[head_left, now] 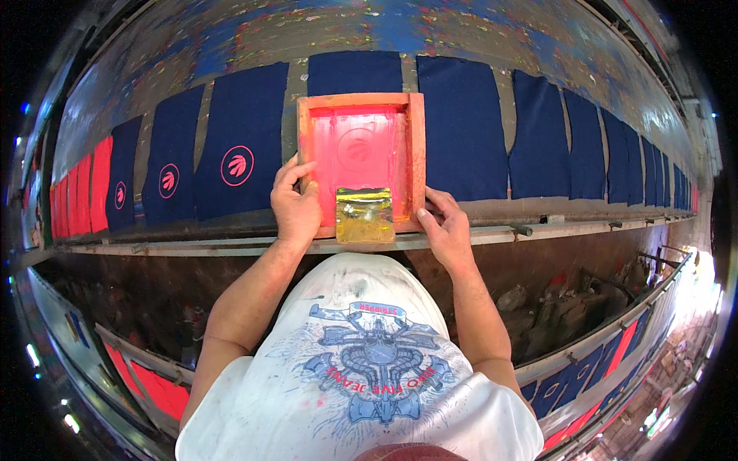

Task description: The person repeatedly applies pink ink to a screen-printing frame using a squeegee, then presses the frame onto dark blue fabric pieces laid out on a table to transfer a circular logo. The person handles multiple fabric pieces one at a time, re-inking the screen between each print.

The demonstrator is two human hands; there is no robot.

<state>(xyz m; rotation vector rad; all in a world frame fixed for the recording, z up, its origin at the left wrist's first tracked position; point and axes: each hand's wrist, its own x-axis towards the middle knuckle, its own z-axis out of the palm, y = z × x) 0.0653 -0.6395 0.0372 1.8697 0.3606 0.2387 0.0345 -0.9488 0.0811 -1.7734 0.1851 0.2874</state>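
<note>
**Both hands on the wooden frame (417, 146), centre of the picture!**

And your fingers (304, 167) are closed on wood: your left hand (297, 206) grips the left wall, your right hand (447, 230) pinches the right wall near its lower corner. Held from opposite sides, it should stay level and square. It sits over a navy cloth piece (354, 71); pressed flat or slightly raised, you can't tell.

Inside, pink ink (361, 123) coats the mesh, a round motif (358, 148) showing faintly. The yellow, see-through blade (365, 221) rests at the lower wall, likely parked to leave that motif clear.

Out left, three navy panels (246, 107) wear pink ringed emblems (237, 166). Plain navy panels (461, 131) run off right along the table (323, 34), mostly gapped, probably against overlap.

Writing? No label shows on frame or blade. But bottom centre, your white shirt (269, 407) carries red and blue-grey capitals (388, 390), upside down, around a machine-like drawing (377, 349)!
</note>
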